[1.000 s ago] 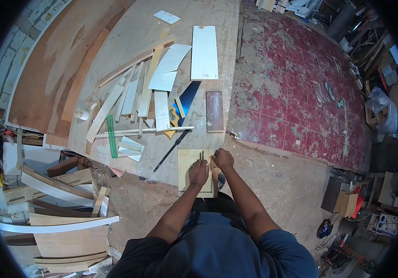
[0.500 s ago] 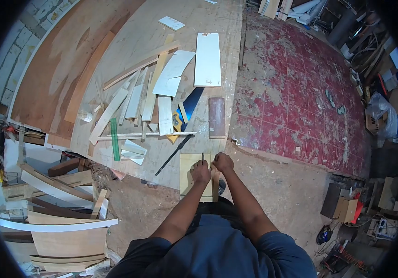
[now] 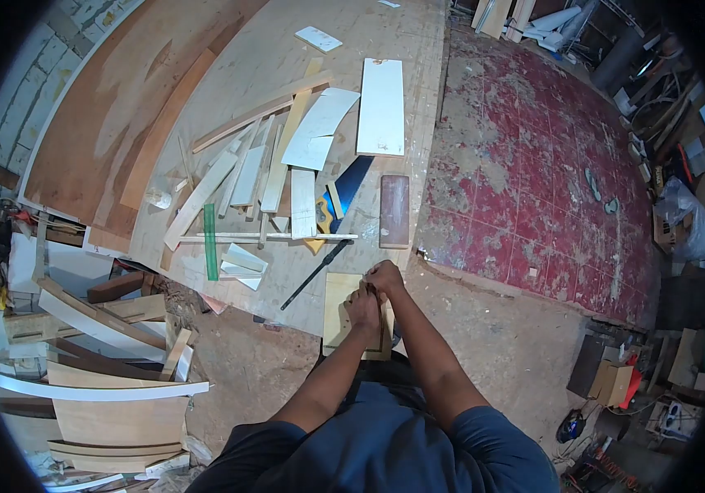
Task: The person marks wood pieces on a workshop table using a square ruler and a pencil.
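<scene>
A pale wooden board [image 3: 335,329] lies in front of my body at the near edge of the bench. My left hand [image 3: 361,310] rests on it with curled fingers, near its right side. Just beyond, my right hand [image 3: 384,279] is closed at the board's upper right corner, its fingers meeting those of the left. A small dark piece shows between the two hands; its kind is hidden. Beyond the board lie a thin black bar [image 3: 316,274] and a handsaw with a yellow handle [image 3: 324,218] and blue blade.
Wood offcuts, white panels [image 3: 381,107] and a green strip [image 3: 210,242] are scattered over the bench [image 3: 229,78]. A brownish block [image 3: 394,212] lies near its right edge. Curved boards [image 3: 114,398] are stacked at lower left. Red worn flooring [image 3: 533,181] spreads to the right.
My right hand has moved up and left, closing against my left hand. The thin upright stick seen at my left fingers is no longer distinct. The view has shifted slightly.
</scene>
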Demonstrator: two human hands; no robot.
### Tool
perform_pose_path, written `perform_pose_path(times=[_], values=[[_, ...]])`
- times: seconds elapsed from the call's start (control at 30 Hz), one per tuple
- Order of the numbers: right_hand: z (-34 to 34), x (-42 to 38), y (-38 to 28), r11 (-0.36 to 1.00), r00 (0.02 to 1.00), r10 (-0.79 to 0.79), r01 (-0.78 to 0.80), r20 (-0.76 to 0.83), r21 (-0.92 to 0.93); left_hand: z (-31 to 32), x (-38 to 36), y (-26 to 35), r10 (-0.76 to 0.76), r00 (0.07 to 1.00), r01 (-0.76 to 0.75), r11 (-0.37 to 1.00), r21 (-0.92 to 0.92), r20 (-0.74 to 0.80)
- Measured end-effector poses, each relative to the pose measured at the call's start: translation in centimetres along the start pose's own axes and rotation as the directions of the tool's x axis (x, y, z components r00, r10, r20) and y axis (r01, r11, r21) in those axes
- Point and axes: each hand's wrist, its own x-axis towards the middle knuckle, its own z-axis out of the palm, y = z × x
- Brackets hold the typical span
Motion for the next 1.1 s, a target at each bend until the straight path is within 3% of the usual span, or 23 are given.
perform_pose_path(times=[0.1,0.17,0.2,0.33,0.4,0.5,0.53,0.57,0.63,0.67,0.73,0.8,0.9,1.1], values=[[0.4,0.7,0.2,0.996,0.996,-0.092,0.092,-0.008,0.006,-0.1,0.1,-0.4,0.0,0.996,-0.004,0.999,0.046,0.089],[0.4,1.8,0.5,0.921,0.941,-0.206,0.28,-0.27,0.272,-1.1,-0.2,0.1,-0.008,0.998,0.006,1.0,0.028,0.068],[2.4,6.0,3.7,0.561,0.911,-0.28,0.412,-0.304,0.718,-1.5,-0.5,0.4,-0.012,0.999,0.012,1.0,0.013,0.047],[-4.5,1.0,0.2,0.708,0.876,-0.155,0.421,-0.456,0.567,-0.6,-0.5,0.3,0.034,0.998,-0.036,0.998,-0.048,-0.043],[-7.5,-1.7,-1.1,0.734,0.954,-0.044,0.233,-0.298,0.638,0.6,-0.3,-0.1,0.053,0.994,-0.063,0.994,-0.094,-0.098],[-8.1,-1.0,2.0,0.805,0.983,-0.014,0.118,-0.181,0.581,0.0,-0.4,-0.4,0.094,0.992,-0.101,0.991,-0.087,-0.081],[-8.5,-1.3,2.7,0.795,0.998,-0.035,0.064,-0.06,0.603,0.0,-0.3,-0.6,0.095,0.992,-0.102,0.991,-0.089,-0.08],[-8.6,-1.6,3.3,0.795,0.998,-0.032,0.063,-0.062,0.603,0.0,-0.3,-0.8,0.136,0.986,-0.145,0.986,-0.088,-0.097],[-8.7,-2.1,4.3,0.628,0.998,-0.064,0.017,0.03,0.778,0.0,-0.2,-0.8,0.18,0.977,-0.19,0.978,-0.088,-0.114],[-9.1,-3.4,3.5,0.628,0.998,-0.062,0.017,0.028,0.778,-0.2,-0.1,-0.6,0.234,0.966,-0.237,0.971,-0.015,-0.114],[-9.7,-5.5,2.6,0.461,0.995,-0.058,-0.049,0.085,0.886,-0.7,0.1,-0.4,0.289,0.951,-0.284,0.957,0.059,-0.109],[-9.9,-6.1,2.3,0.489,0.99,-0.112,-0.019,0.085,0.872,-1.1,0.2,-0.1,0.42,0.901,-0.392,0.895,0.213,-0.105],[-9.7,-5.9,2.8,0.508,0.98,-0.186,0.039,0.065,0.861,-0.9,0.6,0.7,0.5,0.866,-0.467,0.823,0.323,-0.022],[-9.7,-5.7,3.4,0.472,0.98,-0.201,0.093,0.004,0.877,-1.2,1.1,2.0,0.475,0.88,-0.45,0.841,0.3,-0.013]])
